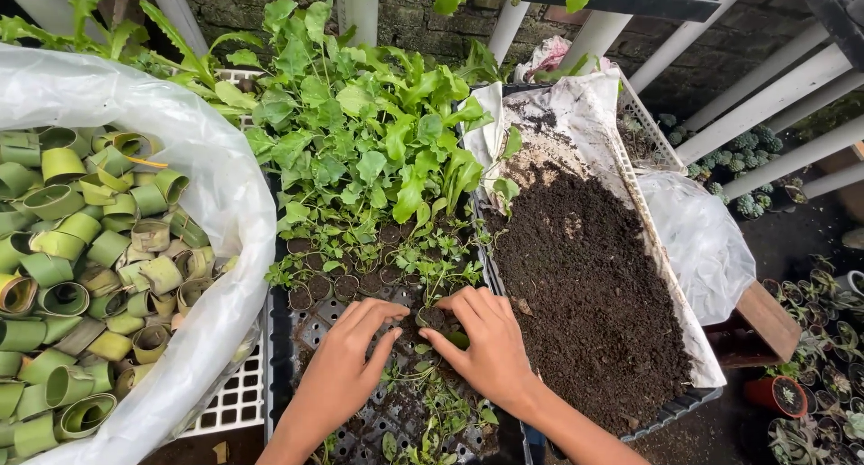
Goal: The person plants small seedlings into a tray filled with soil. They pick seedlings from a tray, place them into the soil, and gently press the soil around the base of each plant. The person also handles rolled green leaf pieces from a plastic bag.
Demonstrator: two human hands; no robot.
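Near the middle of the scene, on a black seedling tray (281,339), both hands work at one small leaf-wrapped pot (431,318). The right hand (486,343) curls around the pot from the right, its fingers partly closed on the rim and side; the grip is snug, not fully shut. The left hand (346,361) rests just left of the pot, fingers bent and loosely apart, fingertips near it, and I cannot tell whether it touches the pot. Farther back in the tray stand leafy green seedlings (369,150). To the right lies a heap of dark soil (589,294) on a white sheet. At the left, a clear plastic bag (211,186) holds rolled green leaf cups (81,276).
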